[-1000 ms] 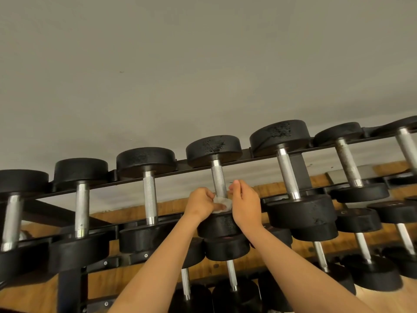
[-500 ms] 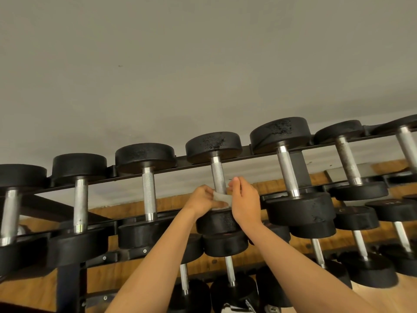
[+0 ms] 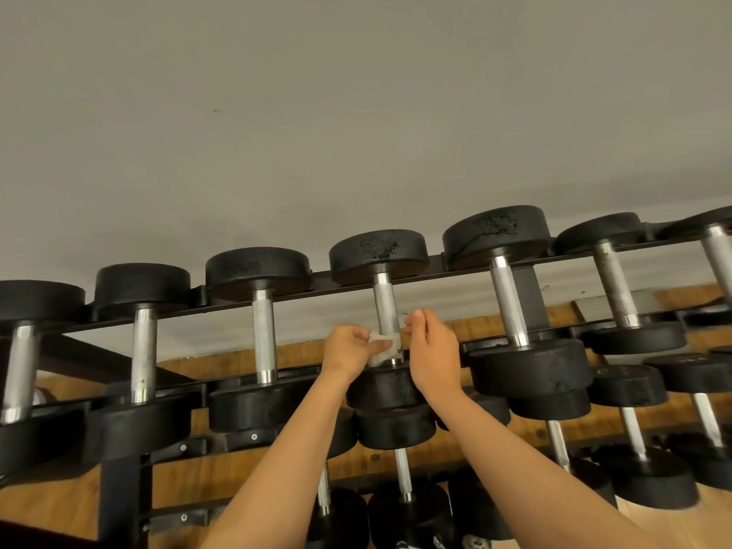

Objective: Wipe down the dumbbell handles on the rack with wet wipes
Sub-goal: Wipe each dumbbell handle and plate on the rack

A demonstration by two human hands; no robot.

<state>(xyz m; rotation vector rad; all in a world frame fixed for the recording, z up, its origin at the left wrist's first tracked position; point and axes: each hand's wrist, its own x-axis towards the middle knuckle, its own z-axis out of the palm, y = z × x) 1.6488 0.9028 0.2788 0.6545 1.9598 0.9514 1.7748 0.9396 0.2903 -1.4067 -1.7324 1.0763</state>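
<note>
Your left hand [image 3: 348, 346] pinches the wipe [image 3: 381, 347] (soft, limp) round the low end of a stiff steel handle [image 3: 386, 307], top tier of the rack [image 3: 323, 283]. Your right hand [image 3: 431, 346] has its fingers pressed together alongside, hold unclear. Grip both ends.

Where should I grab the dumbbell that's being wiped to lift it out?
Probably the bare knurled stretch of its handle, reached from the front, above the wet wipe: both heads sit on the rack rails, so only the handle is free.
</note>
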